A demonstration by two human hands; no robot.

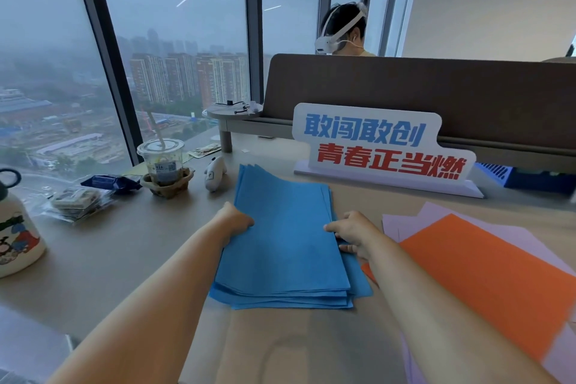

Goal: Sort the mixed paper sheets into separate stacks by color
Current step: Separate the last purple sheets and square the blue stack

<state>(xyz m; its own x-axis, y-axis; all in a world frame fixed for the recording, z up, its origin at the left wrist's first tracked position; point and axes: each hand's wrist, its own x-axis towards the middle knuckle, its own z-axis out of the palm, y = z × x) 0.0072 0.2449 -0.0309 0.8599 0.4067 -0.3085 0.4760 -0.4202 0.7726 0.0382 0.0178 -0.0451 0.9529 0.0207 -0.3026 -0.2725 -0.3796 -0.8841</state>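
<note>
Two bare hands at one stack of blue sheets [286,243], mid-desk [124,252], long edges running away from the wearer, near corners fanned and uneven. At its left edge, left hand [237,221], fingers curled onto the paper, tips hidden against it. At its right edge, right hand [352,234], thumb on top, fingers curled below, pinching the sheets. Just right of the stack, orange sheet [486,284] over lilac sheets [402,221]; orange corner touching or tucked under the blue, cannot tell which. Behind the stack, upright white sign [380,146] with blue and red characters. Off left: lidded plastic cup [162,162] with straw, white controller [215,173] beside it, dark blue packet [112,182], clear-wrapped packets [78,201], cartoon-printed bottle [15,234] at frame edge
</note>
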